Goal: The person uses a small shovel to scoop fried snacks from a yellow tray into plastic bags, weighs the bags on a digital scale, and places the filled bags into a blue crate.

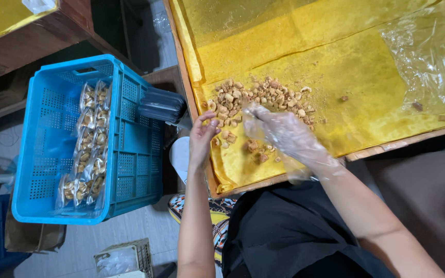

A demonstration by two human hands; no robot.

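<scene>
2 hands apart over snack pile (256,100) on yellow sheet (366,87). Left hand (202,138) bare, fingers curled at table edge; right hand (284,135) in plastic glove, possibly pinching pieces. Blue crate (130,170) left.

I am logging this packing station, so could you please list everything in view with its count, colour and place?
snack pieces: a loose heap, too many to count, light brown, on the yellow sheet in front of the hands.
yellow sheet: one, yellow, covers the table top.
table: one, wooden edge showing at right.
clear plastic bag: one, clear, flat on the sheet at far right.
crate: one, blue, perforated, at left.
filled packets: a stack, count unclear, clear with brown contents, inside the crate.
stacked clear lids or trays: several, dark clear, between crate and table.
left hand: bare, at the heap's near edge.
right hand: in a clear plastic glove, over the pieces.
</scene>
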